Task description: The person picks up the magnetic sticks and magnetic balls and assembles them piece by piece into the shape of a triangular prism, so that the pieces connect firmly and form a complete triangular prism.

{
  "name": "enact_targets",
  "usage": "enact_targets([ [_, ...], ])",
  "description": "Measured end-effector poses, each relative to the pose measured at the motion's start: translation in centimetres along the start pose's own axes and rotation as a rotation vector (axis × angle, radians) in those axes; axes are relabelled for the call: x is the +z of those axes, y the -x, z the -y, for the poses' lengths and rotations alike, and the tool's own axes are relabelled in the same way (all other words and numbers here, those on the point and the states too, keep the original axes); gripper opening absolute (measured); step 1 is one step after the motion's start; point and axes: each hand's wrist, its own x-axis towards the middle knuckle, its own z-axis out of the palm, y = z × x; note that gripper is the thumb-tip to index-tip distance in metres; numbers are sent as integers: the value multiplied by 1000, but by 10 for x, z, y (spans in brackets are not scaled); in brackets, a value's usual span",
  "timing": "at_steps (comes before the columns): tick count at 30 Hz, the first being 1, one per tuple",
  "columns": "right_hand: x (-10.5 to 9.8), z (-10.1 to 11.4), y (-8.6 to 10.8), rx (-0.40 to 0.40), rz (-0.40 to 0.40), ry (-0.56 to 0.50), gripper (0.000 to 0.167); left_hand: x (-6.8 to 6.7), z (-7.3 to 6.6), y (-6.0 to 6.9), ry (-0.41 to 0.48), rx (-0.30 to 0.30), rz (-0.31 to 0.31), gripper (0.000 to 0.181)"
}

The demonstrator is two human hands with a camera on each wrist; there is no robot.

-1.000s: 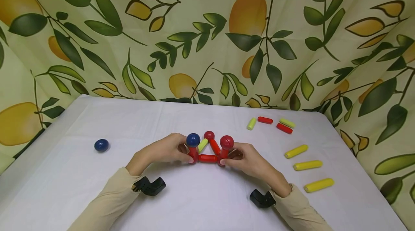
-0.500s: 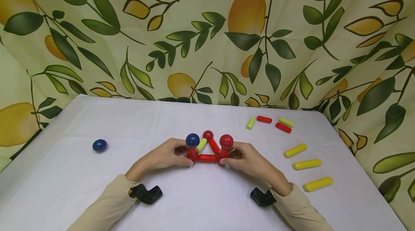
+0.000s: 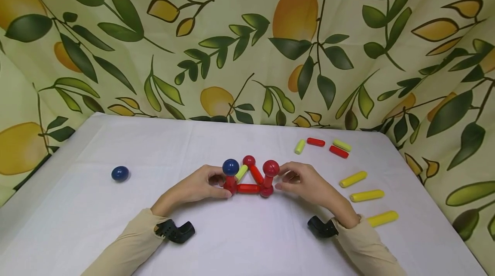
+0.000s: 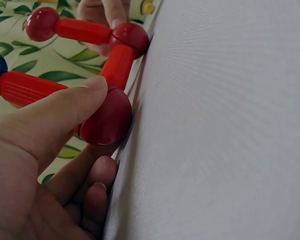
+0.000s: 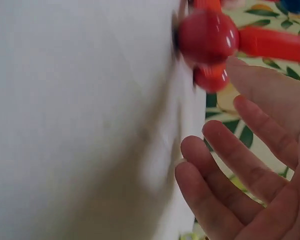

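A triangle of sticks and red balls lies on the table, its front red stick (image 3: 248, 188) joining two red balls. From these balls rise two upright red sticks, the left topped by a blue ball (image 3: 230, 167), the right by a red ball (image 3: 270, 168). My left hand (image 3: 201, 185) grips the front-left red ball (image 4: 107, 120), thumb on its near side in the left wrist view. Just right of the front-right red ball (image 5: 207, 37), my right hand (image 3: 309, 183) has its fingers spread, holding nothing. The rear red ball (image 3: 249, 161) joins a lime stick (image 3: 242, 173) and a red stick.
A loose blue ball (image 3: 120, 174) lies at the left of the white table (image 3: 154, 142). Several short sticks, lime and red (image 3: 316, 142), lie at the back right. Three yellow sticks (image 3: 367, 195) are at the right, the nearest partly behind my right sleeve. Patterned cloth hangs behind.
My right hand has let go of the front-right red ball and moved a little to the right. My left hand keeps its grip, its wrist slightly lower than a second ago.
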Motion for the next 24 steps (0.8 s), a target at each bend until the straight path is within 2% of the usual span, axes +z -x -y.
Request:
enact_targets([
  [5, -13, -4, 2, 26, -38, 51, 31, 0, 2, -1, 5, -1, -1, 27],
  [11, -24, -11, 5, 31, -37, 98, 33, 0, 3, -1, 6, -2, -4, 28],
  [24, -54, -24, 30, 102, -80, 166, 32, 0, 1, -1, 2, -2, -6, 28],
])
